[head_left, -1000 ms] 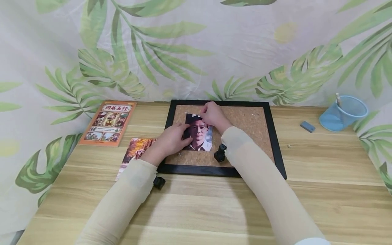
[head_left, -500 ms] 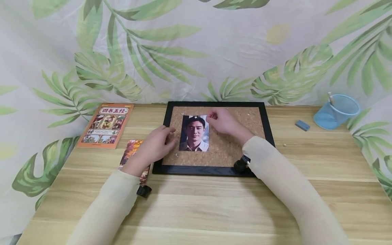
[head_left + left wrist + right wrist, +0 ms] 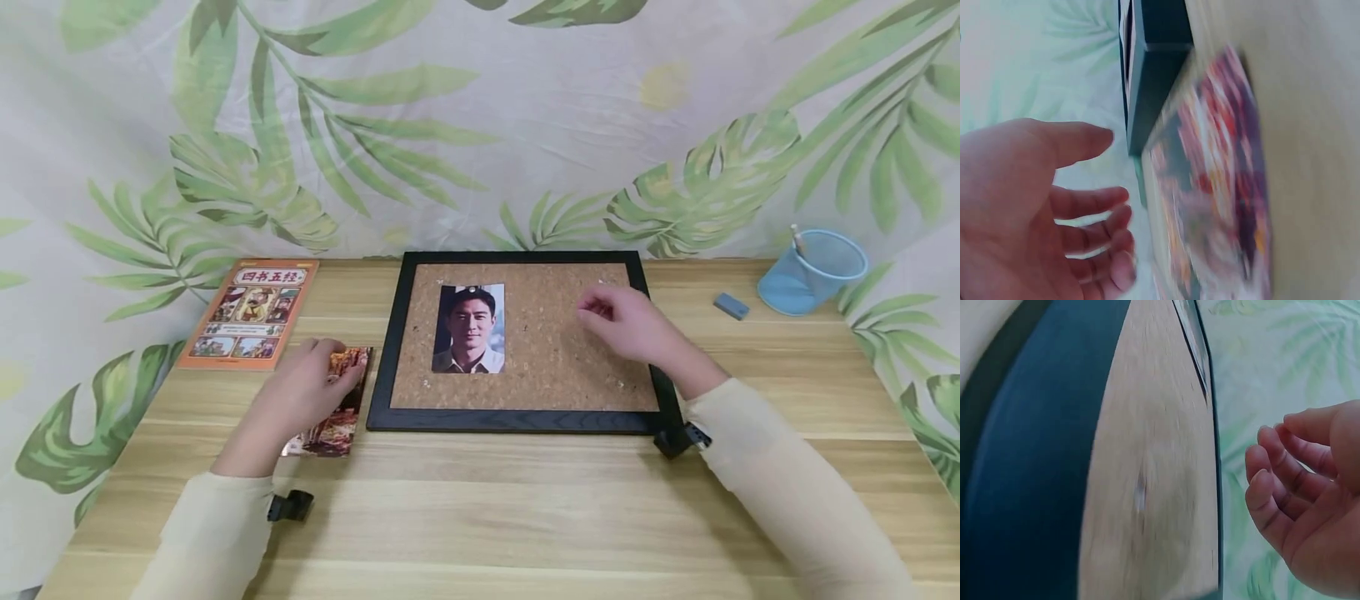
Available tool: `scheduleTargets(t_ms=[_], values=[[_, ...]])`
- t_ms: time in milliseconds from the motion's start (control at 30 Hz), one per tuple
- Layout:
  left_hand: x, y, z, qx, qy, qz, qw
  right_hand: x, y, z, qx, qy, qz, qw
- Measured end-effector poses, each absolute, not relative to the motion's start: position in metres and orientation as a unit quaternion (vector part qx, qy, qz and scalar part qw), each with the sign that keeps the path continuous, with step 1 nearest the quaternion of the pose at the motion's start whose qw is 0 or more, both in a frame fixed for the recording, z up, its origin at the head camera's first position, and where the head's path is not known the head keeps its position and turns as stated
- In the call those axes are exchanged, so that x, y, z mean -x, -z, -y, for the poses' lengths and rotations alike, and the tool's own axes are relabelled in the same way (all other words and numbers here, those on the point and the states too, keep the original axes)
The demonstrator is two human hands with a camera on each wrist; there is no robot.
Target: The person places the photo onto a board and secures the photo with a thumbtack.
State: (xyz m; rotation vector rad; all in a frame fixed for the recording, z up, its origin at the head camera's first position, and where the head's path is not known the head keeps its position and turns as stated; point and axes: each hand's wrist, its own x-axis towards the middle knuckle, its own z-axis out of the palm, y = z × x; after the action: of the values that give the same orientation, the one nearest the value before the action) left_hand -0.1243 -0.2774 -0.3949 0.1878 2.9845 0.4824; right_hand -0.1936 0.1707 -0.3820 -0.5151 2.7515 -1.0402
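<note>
A portrait photo (image 3: 469, 333) lies on the left part of the cork board (image 3: 547, 383), with a small pale pushpin (image 3: 472, 289) at its top edge. My left hand (image 3: 303, 392) is over an autumn-coloured photo (image 3: 347, 417) on the table, left of the board. In the left wrist view its fingers are relaxed, with a gap between them and that photo (image 3: 1210, 181). Above the right half of the board is my right hand (image 3: 622, 325). Its fingers (image 3: 1263, 487) are loosely bent and hold nothing in the right wrist view.
Small clear pins (image 3: 620, 384) show near the board's corners. An orange book (image 3: 251, 315) lies at the back left. To the right are a blue eraser (image 3: 731, 306) and a blue mesh pen cup (image 3: 802, 279). A leaf-patterned cloth (image 3: 555, 125) hangs behind the table.
Both hands have come away from the portrait photo, which stays on the board. The left hand has moved left to the autumn-coloured photo, and the right hand has moved right across the board.
</note>
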Motion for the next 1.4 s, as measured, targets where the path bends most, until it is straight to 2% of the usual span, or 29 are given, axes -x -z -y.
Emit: scheduleTargets(t_ms=[267,600,900,1133,1400], values=[[0.108,0.397,0.305,-0.007,-0.122,-0.985,0.123,0.173,0.383,-0.224,0.129,0.35,-0.924,0.08],[0.108,0.402,0.31,0.024,-0.139,-0.978,0.154,0.164,0.402,-0.278,0.087,0.314,-0.944,0.045],[0.11,0.405,0.317,0.031,-0.204,-0.97,0.13,0.158,0.414,-0.302,0.049,0.306,-0.947,0.082],[0.109,0.405,0.321,-0.011,-0.217,-0.97,0.106,0.158,0.416,-0.308,0.043,0.269,-0.959,0.08],[0.105,0.397,0.333,0.006,-0.273,-0.958,0.085,0.162,0.423,-0.31,0.063,0.257,-0.961,0.076]])
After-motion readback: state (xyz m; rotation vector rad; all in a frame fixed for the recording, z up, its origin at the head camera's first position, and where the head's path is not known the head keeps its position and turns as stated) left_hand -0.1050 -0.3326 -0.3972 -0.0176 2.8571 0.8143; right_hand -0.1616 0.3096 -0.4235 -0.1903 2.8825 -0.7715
